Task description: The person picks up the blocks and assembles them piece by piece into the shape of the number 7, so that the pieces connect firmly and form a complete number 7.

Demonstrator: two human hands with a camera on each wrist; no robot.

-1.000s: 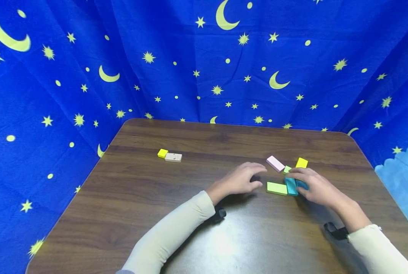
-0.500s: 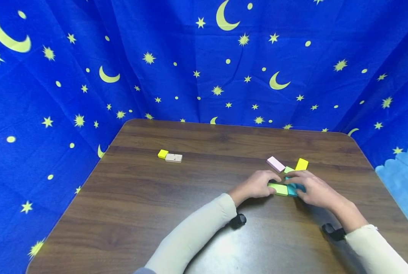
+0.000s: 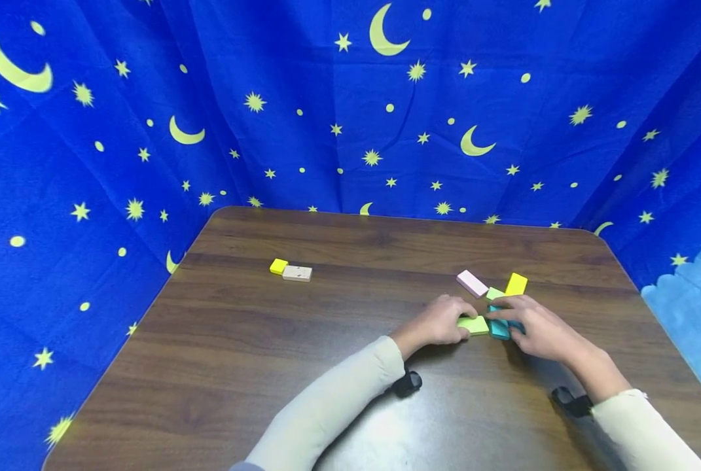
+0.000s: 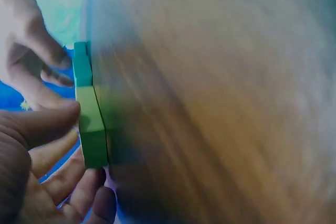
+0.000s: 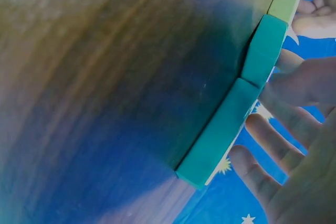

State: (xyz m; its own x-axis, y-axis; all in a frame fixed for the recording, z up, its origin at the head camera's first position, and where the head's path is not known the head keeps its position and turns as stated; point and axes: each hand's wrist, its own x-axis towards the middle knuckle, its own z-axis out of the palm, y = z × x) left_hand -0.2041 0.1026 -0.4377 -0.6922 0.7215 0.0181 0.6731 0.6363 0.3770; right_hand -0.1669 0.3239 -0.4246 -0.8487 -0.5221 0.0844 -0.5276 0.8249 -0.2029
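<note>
My left hand [image 3: 441,320] pinches a lime-green block [image 3: 474,325], a flat rectangular domino-like piece lying on the table. Its thumb also shows on that block [image 4: 90,108] in the left wrist view. Just right of it, my right hand [image 3: 541,327] grips a teal block [image 3: 499,328] between thumb and fingers. A second teal block [image 5: 220,132] adjoins the first at an angle, partly hidden beneath the right hand in the head view. Behind the fingers lie a light-green block [image 3: 494,294], a yellow block [image 3: 516,284] and a pink block [image 3: 472,283].
Far to the left, a small yellow block [image 3: 279,266] touches a speckled beige block [image 3: 297,273]. The brown wooden table [image 3: 220,353] is bordered at the back and sides by a blue star-and-moon curtain [image 3: 303,59].
From one second ago, my left hand has moved right and taken hold of the lime-green block, which has since shifted slightly left. My right hand has stayed at the teal blocks.
</note>
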